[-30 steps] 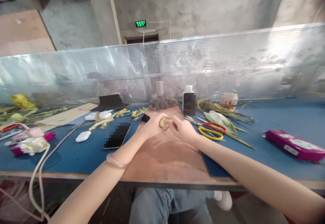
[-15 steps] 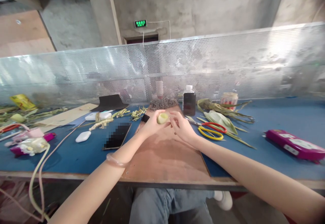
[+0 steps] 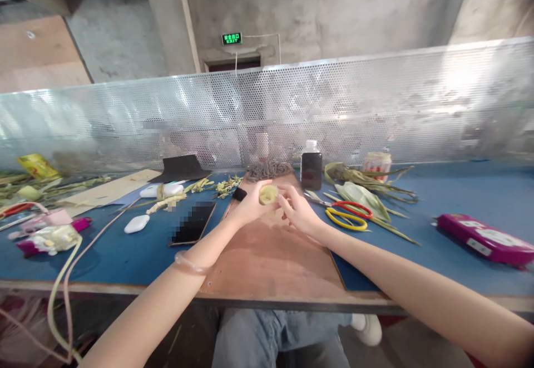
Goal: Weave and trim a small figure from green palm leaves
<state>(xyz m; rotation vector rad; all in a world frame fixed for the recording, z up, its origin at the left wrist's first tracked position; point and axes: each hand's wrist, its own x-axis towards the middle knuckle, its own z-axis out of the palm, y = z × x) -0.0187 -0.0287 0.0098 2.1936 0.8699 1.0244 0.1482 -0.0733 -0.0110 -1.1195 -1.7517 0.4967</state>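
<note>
A small round pale-green piece (image 3: 267,194), which looks hollow on top, is held above the wooden board (image 3: 275,262). My left hand (image 3: 251,205) has its fingers wrapped round it from the left. My right hand (image 3: 297,206) is at its right side, thumb and forefinger pinched close to its rim; whether something thin is between those fingertips is too small to tell. Scissors with red and yellow handles (image 3: 348,217) lie just right of my right hand.
Grey coiled cord (image 3: 269,171) lies at the board's far end, near a dark bottle (image 3: 311,168). Husks (image 3: 362,198) and a purple packet (image 3: 484,239) are on the right. Left are a phone (image 3: 194,223), a white case (image 3: 137,224) and cables (image 3: 69,273).
The pale-green piece has tipped so that more of its hollow top shows. The fingers of my right hand have shifted slightly beside it.
</note>
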